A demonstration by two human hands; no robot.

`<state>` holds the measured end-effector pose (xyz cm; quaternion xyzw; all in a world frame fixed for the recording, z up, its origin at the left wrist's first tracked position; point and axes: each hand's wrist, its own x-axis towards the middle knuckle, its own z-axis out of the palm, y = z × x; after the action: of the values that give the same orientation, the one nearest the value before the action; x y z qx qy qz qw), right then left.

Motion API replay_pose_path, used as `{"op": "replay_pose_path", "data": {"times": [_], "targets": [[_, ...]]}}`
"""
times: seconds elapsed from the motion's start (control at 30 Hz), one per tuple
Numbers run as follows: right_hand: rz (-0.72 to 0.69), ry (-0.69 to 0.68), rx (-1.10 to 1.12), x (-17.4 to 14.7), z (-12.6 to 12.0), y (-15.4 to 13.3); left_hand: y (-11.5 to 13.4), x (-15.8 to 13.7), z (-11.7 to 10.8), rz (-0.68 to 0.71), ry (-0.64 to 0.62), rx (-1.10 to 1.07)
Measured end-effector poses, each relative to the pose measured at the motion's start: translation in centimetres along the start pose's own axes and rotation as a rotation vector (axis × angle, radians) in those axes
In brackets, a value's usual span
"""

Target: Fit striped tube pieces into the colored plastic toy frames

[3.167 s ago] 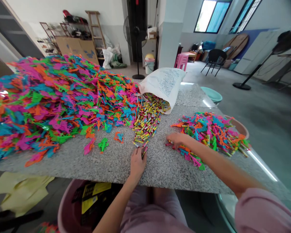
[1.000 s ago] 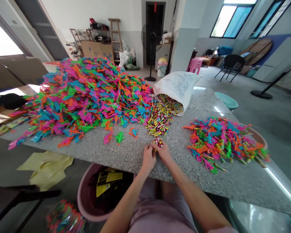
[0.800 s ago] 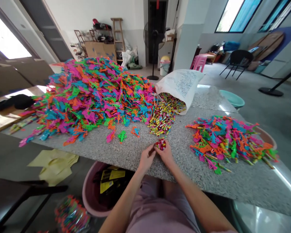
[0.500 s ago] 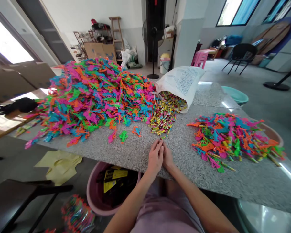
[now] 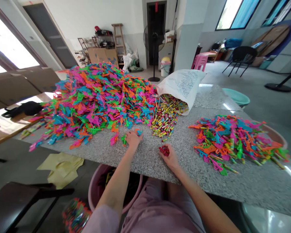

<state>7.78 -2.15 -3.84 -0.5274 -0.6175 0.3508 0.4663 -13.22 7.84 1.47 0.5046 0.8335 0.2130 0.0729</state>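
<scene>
My left hand (image 5: 134,139) is over the grey speckled table, fingers apart, between a small green plastic toy gun piece (image 5: 123,139) and a blue and orange one (image 5: 139,132). Its fingertips reach the green piece; whether they touch it is hard to make out. My right hand (image 5: 170,157) is curled round a bunch of small tubes (image 5: 164,150), their dark red ends facing up. Beyond it, yellow and red wrapped tubes (image 5: 163,121) spill from a white woven sack (image 5: 181,85). A large heap of bright plastic pieces (image 5: 99,100) rises at the left.
A smaller pile of plastic pieces with tubes (image 5: 232,139) lies at the right of the table (image 5: 150,165). Below the front edge stands a pink tub (image 5: 93,191); a dark chair (image 5: 12,200) is at lower left. A standing fan (image 5: 154,55) is behind.
My hands, together before, have parted. The left moved left to the loose plastic pieces; the right turned slightly, showing the bunch of red-ended tubes. The camera view shifted a little.
</scene>
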Motion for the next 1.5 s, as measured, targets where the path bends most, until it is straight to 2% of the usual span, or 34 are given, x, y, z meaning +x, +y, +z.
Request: {"op": "replay_pose_path", "data": {"times": [0.07, 0.13, 0.23, 0.3, 0.37, 0.43, 0.6, 0.67, 0.73, 0.83, 0.93, 1.03, 1.23, 1.33, 1.5], "targets": [[0.028, 0.042, 0.073, 0.1, -0.3, -0.1, 0.1, -1.4, 0.5, 0.044, -0.039, -0.051], [0.043, 0.054, 0.097, 0.1, -1.1, -0.5, 0.1, -4.0, 0.6, 0.178, -0.11, -0.199], [-0.004, 0.079, 0.018, 0.1, -2.6, -2.0, -0.2, -8.5, -0.4, 0.437, -0.348, -0.493], [-0.028, 0.059, -0.036, -0.1, -3.4, -3.2, -0.3, -10.8, -1.6, 0.493, -0.496, -0.639], [-0.021, -0.016, -0.01, -0.6, -3.8, -4.1, -0.3, -12.1, -2.9, 0.445, -0.551, -0.759], [-0.002, -0.084, 0.04, -1.5, -3.9, -4.8, -0.4, -12.8, -3.8, 0.341, -0.551, -0.884], [0.04, -0.132, 0.011, -3.9, -4.2, -6.0, -0.8, -14.3, -4.4, -0.081, -0.617, -1.31], [0.052, -0.143, 0.068, -4.6, -4.7, -6.8, -0.9, -15.2, -4.3, -0.168, -0.637, -1.391], [0.071, -0.112, 0.13, -5.0, -5.4, -7.7, -0.7, -16.0, -4.4, -0.169, -0.641, -1.368], [0.048, -0.058, 0.084, -5.3, -6.5, -8.9, -0.3, -16.7, -4.8, -0.067, -0.676, -1.258], [-0.019, -0.101, -0.001, -5.7, -7.1, -9.4, 0.2, -17.0, -5.2, 0.047, -0.707, -1.206], [-0.062, -0.122, -0.031, -6.1, -7.3, -9.4, 0.7, -17.2, -5.5, 0.101, -0.728, -1.193], [-0.128, -0.021, -0.133, -6.5, -8.0, -9.8, 1.7, -17.9, -6.2, 0.049, -0.779, -1.214], [-0.166, -0.067, -0.192, -6.4, -8.3, -9.9, 1.9, -18.1, -6.4, 0.042, -0.789, -1.226], [-0.218, -0.186, -0.263, -6.4, -8.7, -9.1, 1.9, -17.6, -5.9, 0.153, -0.712, -1.118]]}}
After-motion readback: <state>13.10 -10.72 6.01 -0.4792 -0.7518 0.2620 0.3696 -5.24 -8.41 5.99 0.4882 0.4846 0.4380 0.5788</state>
